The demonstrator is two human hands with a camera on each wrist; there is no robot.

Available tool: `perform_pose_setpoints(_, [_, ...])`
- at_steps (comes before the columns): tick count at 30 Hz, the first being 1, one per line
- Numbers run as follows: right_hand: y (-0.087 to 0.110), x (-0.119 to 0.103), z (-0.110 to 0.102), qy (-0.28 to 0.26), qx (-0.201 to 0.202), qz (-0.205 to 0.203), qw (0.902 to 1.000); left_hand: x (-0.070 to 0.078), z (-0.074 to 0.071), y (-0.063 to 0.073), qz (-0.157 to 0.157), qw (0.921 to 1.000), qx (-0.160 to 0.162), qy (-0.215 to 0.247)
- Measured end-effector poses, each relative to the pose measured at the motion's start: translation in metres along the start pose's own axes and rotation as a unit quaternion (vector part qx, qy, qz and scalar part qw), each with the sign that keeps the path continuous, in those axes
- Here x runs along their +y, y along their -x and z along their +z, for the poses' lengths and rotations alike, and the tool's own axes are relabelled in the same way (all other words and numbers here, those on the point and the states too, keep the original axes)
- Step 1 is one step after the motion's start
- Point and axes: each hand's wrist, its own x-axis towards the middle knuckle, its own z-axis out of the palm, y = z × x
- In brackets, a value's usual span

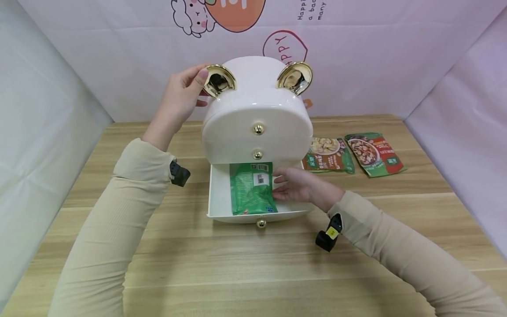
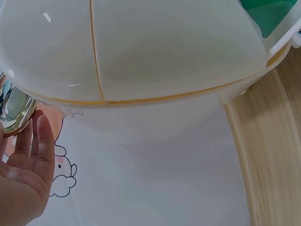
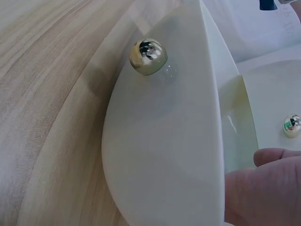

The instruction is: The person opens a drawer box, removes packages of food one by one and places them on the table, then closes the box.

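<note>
A white rounded storage box [image 1: 257, 119] with gold ears stands on the table, its bottom drawer [image 1: 219, 193] pulled out. In the drawer lies a green food packet [image 1: 253, 189], its back with a barcode facing up. My left hand [image 1: 184, 90] holds the left gold ear [image 1: 219, 81], thumb on the front and fingers behind. Inside the drawer, my right hand [image 1: 297, 187] has its loosely bent fingers right at the packet's right edge. In the right wrist view the drawer front [image 3: 164, 122] hides part of that hand [image 3: 265, 188].
Two more food packets, one partly behind the box [image 1: 328, 154] and one farther right [image 1: 374, 154], lie on the wooden table [image 1: 245, 268]. A printed white cloth [image 1: 356, 66] hangs behind. Gold knobs stick out from the box's front, one on the open drawer [image 1: 261, 223].
</note>
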Motion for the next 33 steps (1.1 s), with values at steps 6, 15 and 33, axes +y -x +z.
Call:
perform_pose_setpoints(6, [0.006, 0.003, -0.004, 0.03, -0.032, 0.026, 0.9987, 0.001, 0.001, -0.001, -0.003, 1.0, -0.003, -0.005])
perform_pose_setpoints(15, [0.004, 0.005, 0.002, 0.06, -0.041, 0.029, 0.9969, 0.001, 0.001, -0.002, 0.0, 0.9999, -0.004, 0.01])
perform_pose_setpoints(33, [-0.006, 0.01, -0.006, 0.113, -0.033, 0.001, 0.993, -0.002, -0.002, -0.001, 0.008, 0.9999, 0.0, 0.007])
